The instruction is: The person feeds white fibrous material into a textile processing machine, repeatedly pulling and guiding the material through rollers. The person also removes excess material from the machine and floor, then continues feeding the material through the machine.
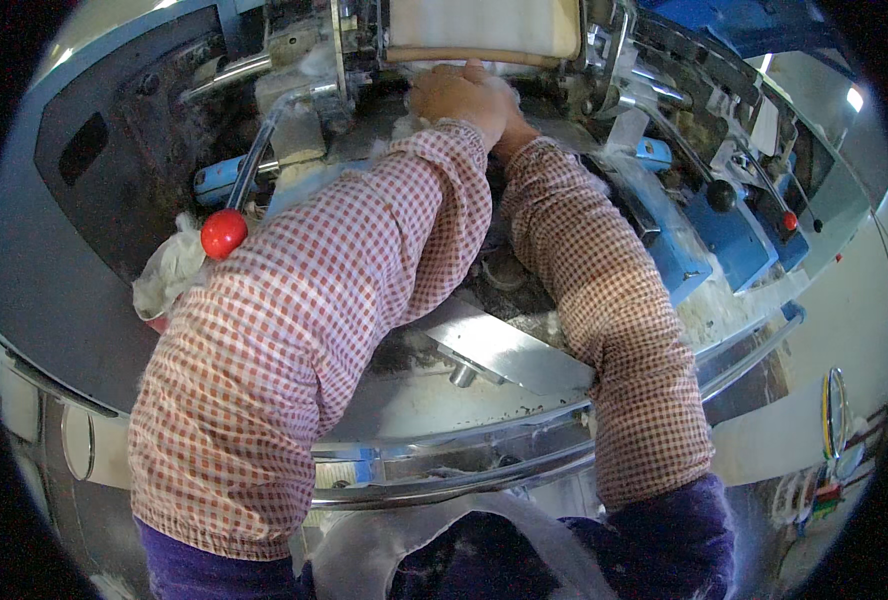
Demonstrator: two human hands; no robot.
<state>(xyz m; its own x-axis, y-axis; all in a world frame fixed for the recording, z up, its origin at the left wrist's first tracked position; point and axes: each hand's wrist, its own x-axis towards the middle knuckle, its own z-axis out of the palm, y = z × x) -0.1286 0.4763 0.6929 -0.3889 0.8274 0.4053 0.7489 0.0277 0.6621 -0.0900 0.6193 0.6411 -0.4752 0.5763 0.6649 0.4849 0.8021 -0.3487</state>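
Both arms, in checked sleeves, reach forward into a fibre-dusted machine. My left hand [452,98] is closed just below a wide pale roller [479,30] with a brown lower edge; what it holds, if anything, is hidden. My right hand [514,133] lies close against it, mostly covered by the left hand, and its fingers do not show. Tufts of white fibre [406,126] cling beside the left wrist. From this angle I cannot tell whether either hand touches the roller.
A lever with a red ball knob [225,233] stands beside my left sleeve, with a bundled white cloth [169,272] behind it. On the right are a black-knobbed lever [720,195] and blue housings [729,240]. A metal plate [509,345] lies between my forearms, above a curved rail [454,492].
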